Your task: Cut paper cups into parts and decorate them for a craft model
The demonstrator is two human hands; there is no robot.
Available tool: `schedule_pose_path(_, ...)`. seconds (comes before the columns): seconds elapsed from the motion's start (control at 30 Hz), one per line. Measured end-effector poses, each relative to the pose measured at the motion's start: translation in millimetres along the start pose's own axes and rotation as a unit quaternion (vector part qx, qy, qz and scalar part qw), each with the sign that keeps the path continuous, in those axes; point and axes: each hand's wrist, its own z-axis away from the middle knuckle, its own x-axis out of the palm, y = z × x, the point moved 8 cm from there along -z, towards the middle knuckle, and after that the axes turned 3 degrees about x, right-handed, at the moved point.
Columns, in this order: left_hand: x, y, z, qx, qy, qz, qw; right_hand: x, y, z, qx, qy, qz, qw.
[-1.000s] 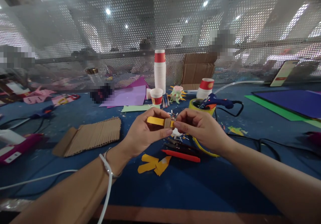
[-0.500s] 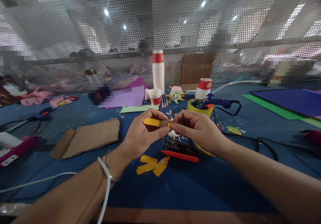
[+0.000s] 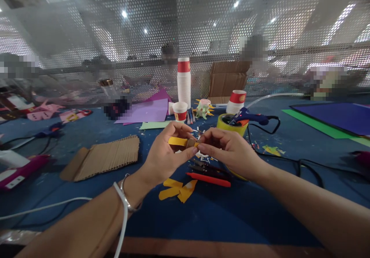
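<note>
Between my two hands is a yellow paper strip (image 3: 177, 141) with a small brown cardboard piece (image 3: 190, 143) against it. My left hand (image 3: 166, 150) pinches the cardboard and the strip between thumb and fingers. The fingertips of my right hand (image 3: 227, 146) are closed on the strip's right end, partly hiding it. Below them on the table lie several cut yellow paper pieces (image 3: 170, 192), an orange-red marker (image 3: 209, 179) and dark-handled scissors (image 3: 206, 168). A roll of yellow tape (image 3: 224, 125) stands behind my right hand with a blue glue gun (image 3: 250, 116) resting on it.
Corrugated cardboard (image 3: 110, 156) lies at left, near a purple power strip (image 3: 24, 169). Stacked paper cups (image 3: 184, 84), purple paper (image 3: 144, 111) and a green paper craft (image 3: 204, 109) are at the back. A black cord (image 3: 289, 158) crosses the right side.
Both hands stay together on the yellow strip and cardboard, with only slight finger shifts. The whole view has moved slightly; the table items lie as before.
</note>
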Motion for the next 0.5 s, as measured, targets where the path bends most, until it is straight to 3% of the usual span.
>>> schedule_pose_path(0.3,-0.6,4.5,1.5,0.015,0.004,-0.011,1.000,0.8,-1.9,0.8,-0.009,-0.005,-0.005,1.000)
schedule_pose_path(0.5,2.8,-5.3,1.5,-0.031,0.021,0.113,0.993,-1.6,-2.2,0.1,-0.012,0.004,-0.025,1.000)
